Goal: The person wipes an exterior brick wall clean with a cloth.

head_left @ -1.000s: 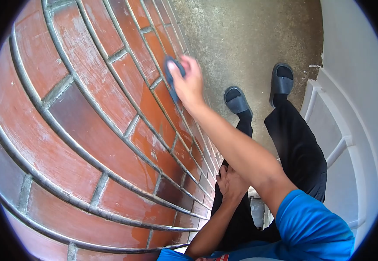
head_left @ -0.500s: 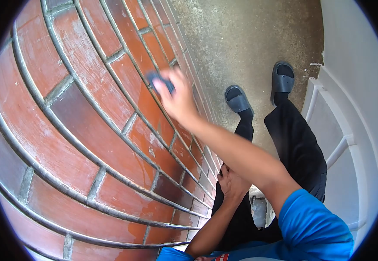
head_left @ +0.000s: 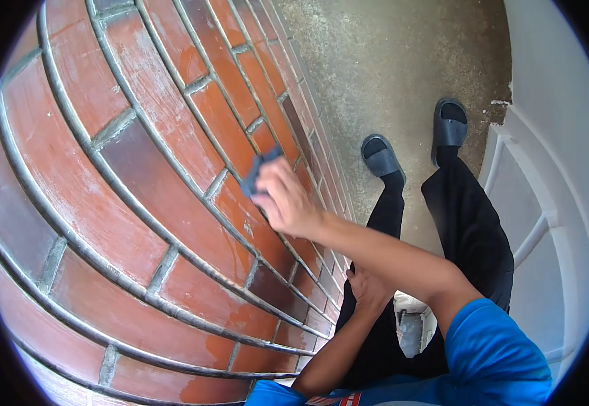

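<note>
Several right-hand fingers (head_left: 277,178) curled in, gripping a dark pad (head_left: 254,170), against brick wall (head_left: 149,179)

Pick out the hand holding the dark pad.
The right hand, the one at the brick wall, grips the dark pad; the left hand holds no pad and lies against the black trousers.

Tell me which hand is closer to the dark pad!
Right. The right hand grips the dark pad; the left hand is away from it, against a black trouser leg.
</note>
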A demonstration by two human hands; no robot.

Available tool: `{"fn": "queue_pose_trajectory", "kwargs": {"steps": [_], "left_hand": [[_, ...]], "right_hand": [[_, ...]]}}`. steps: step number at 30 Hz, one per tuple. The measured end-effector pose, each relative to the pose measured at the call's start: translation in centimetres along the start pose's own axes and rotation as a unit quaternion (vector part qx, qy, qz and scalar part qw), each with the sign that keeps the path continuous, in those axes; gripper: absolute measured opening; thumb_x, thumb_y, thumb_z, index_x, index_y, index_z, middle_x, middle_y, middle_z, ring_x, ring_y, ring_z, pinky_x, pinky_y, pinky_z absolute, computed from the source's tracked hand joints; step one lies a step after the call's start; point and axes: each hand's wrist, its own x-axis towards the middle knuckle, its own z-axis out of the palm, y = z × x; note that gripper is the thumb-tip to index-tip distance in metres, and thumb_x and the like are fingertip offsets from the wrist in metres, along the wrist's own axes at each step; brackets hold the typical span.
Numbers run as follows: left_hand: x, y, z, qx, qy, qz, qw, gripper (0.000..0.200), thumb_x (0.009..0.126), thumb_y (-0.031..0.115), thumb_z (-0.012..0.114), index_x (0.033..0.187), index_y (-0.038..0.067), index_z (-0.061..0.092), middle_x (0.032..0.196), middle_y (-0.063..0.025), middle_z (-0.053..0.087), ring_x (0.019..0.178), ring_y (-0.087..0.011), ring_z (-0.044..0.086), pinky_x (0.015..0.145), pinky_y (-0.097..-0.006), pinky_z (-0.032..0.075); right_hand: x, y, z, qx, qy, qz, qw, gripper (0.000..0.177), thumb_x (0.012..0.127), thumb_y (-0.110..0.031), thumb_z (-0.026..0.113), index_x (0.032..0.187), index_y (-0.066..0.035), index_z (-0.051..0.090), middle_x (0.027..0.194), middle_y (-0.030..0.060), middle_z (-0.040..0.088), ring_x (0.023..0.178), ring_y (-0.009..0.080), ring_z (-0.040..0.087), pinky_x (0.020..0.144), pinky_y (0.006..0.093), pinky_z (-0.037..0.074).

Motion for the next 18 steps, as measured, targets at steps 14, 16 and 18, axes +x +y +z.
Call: {"fn": "queue_pose_trajectory", "kwargs": {"steps": [14,16,18], "left_hand": [[0.3,1.9,-4.2,0.016,-0.130,-0.040,0.991,0.056,0.089,0.042,0.065,0.133,0.008,0.059,0.131,-0.0170,0.060,0.127,-0.0333,0.051,0.099,-0.0464,0.044],[0.0,1.3,-1.9,-0.034,-0.057,0.010,0.998,0.055,0.092,0.040,0.064,0.135,0.007,0.054,0.133,-0.0155,0.057,0.125,-0.0312,0.052,0.100,-0.0468,0.042],[-0.7,-0.3,2.5,-0.084,0.074,0.102,0.988,0.054,0.092,0.040,0.064,0.133,0.006,0.054,0.131,-0.0156,0.057,0.123,-0.0317,0.052,0.100,-0.0472,0.042]], "right_hand": [[-8.9,-6.1,-1.4,-0.038,-0.156,0.045,0.986,0.023,0.088,-0.017,0.064,0.105,-0.006,0.052,0.100,0.0175,0.048,0.095,0.0352,0.049,0.082,0.0513,0.035],[-5.6,-6.4,-0.2,-0.063,-0.113,-0.015,0.991,0.027,0.084,-0.017,0.069,0.105,-0.008,0.054,0.103,0.0148,0.048,0.100,0.0331,0.049,0.085,0.0522,0.033],[2.6,-6.9,2.7,-0.033,-0.018,-0.096,0.995,0.026,0.081,-0.010,0.069,0.102,-0.011,0.054,0.103,0.0120,0.047,0.104,0.0316,0.046,0.085,0.0518,0.031]]}}
